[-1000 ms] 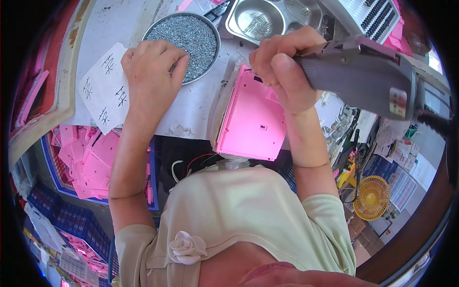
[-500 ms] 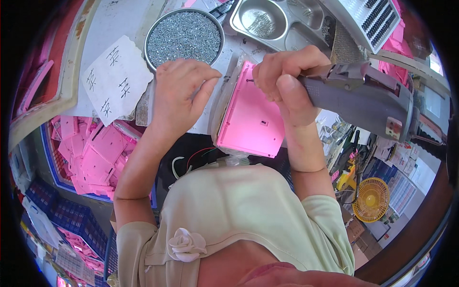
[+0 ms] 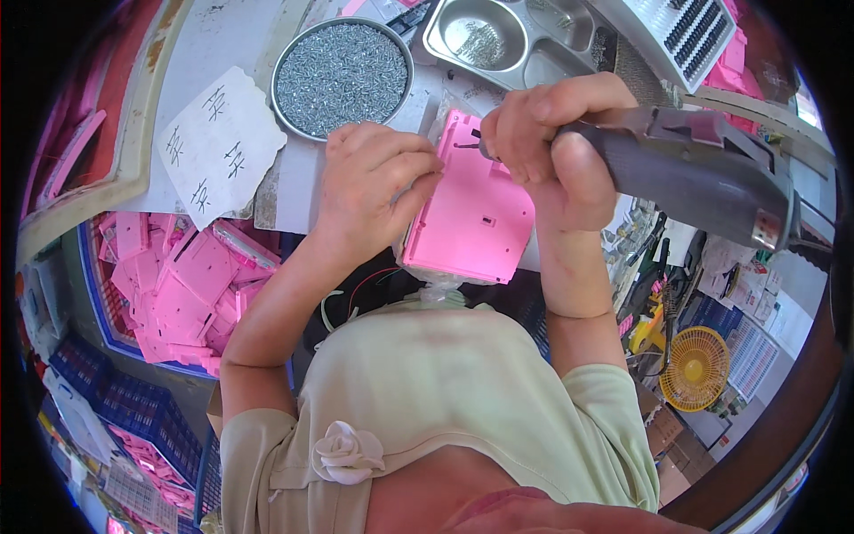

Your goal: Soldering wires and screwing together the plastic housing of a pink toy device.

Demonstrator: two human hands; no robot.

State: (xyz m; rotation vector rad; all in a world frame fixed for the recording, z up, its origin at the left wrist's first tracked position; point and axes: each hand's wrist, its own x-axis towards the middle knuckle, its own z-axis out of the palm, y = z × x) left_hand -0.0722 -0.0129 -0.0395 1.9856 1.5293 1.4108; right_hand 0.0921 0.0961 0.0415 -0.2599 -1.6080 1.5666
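A flat pink plastic panel (image 3: pixel 476 218) lies at the bench's front edge. My left hand (image 3: pixel 374 182) presses on its left side and holds it in place. My right hand (image 3: pixel 547 142) is wrapped around a grey electric screwdriver (image 3: pixel 694 173), whose tip touches the panel's top near a small hole. A round metal bowl (image 3: pixel 342 76) full of small silver screws stands just beyond my left hand.
A steel compartment tray (image 3: pixel 511 36) with a few screws sits behind the panel. A white paper sheet (image 3: pixel 218 147) with handwriting lies to the left. A blue crate (image 3: pixel 178 285) of pink plastic parts stands below the bench on the left. A small yellow fan (image 3: pixel 696 367) is at lower right.
My left hand came back from the screw bowl down to the pink panel. The panel tipped from upright to lying flatter, and the screwdriver tip came down onto it.
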